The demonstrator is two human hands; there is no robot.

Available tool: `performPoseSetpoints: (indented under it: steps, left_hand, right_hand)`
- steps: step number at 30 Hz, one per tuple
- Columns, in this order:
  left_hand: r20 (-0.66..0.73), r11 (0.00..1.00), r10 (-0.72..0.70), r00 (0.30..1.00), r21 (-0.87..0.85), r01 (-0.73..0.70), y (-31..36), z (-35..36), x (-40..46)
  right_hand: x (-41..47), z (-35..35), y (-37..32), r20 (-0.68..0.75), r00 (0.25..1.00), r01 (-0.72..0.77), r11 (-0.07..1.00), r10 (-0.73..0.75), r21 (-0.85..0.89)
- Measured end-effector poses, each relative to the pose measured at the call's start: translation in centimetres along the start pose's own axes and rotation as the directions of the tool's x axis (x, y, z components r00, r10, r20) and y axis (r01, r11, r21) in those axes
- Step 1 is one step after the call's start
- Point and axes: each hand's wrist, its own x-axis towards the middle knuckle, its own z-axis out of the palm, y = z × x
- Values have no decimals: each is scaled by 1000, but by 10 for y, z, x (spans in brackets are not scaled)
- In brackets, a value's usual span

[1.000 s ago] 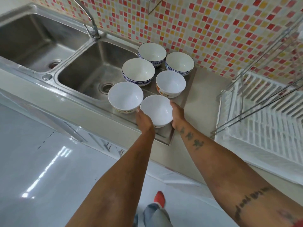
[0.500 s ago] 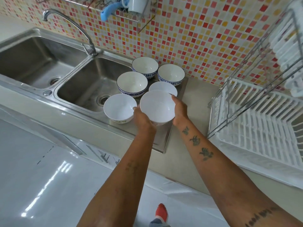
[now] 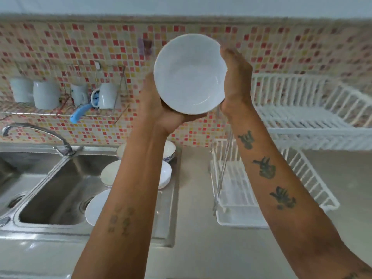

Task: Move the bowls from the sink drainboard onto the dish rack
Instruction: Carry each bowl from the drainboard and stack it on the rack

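Observation:
A plain white bowl (image 3: 190, 74) is held high in front of the tiled wall, its inside tilted toward me. My left hand (image 3: 161, 115) cups it from below and my right hand (image 3: 235, 83) presses its right side. Several other bowls stay on the steel drainboard (image 3: 168, 216), partly hidden behind my left forearm: a blue-patterned one (image 3: 169, 152) at the back, a white one (image 3: 165, 175) in the middle, one (image 3: 109, 173) at the basin's edge and one (image 3: 95, 208) nearest me. The white two-tier dish rack (image 3: 302, 115) stands to the right of the held bowl.
A double steel sink (image 3: 60, 188) with a curved faucet (image 3: 40, 131) lies at the left. White cups (image 3: 46, 94) and a blue-handled tool (image 3: 79, 114) hang on a wall rack. The rack's lower tray (image 3: 235, 190) rests on the grey counter (image 3: 201, 238).
Both hands have lifted the white bowl from just above the drainboard up to wall height. The camera has tilted upward, bringing the upper rack tier and hanging cups into view.

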Motion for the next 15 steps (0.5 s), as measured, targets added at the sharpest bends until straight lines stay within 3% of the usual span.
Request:
performPoseSetpoints:
  steps: [5,7,10,15]
  left_hand:
    - [150,977,-94,984,204,62,-36,85,27]
    - [205,958,-154,967,269,95,-52,118,43]
    - [203,911,-166,965,406,71,-77,159,71]
    - [227,609,53,972,764,-212,-128,195,127]
  right_hand:
    - [35,-101,-37,-157,984,85,996,-78,35]
    - [44,-145,-50,-208,971,116,993,-120,-32]
    - [54,-199,-75,-239,966,51,980,-97,-190]
    - [86,-265,-95,-243,956,-270,824,166,-499]
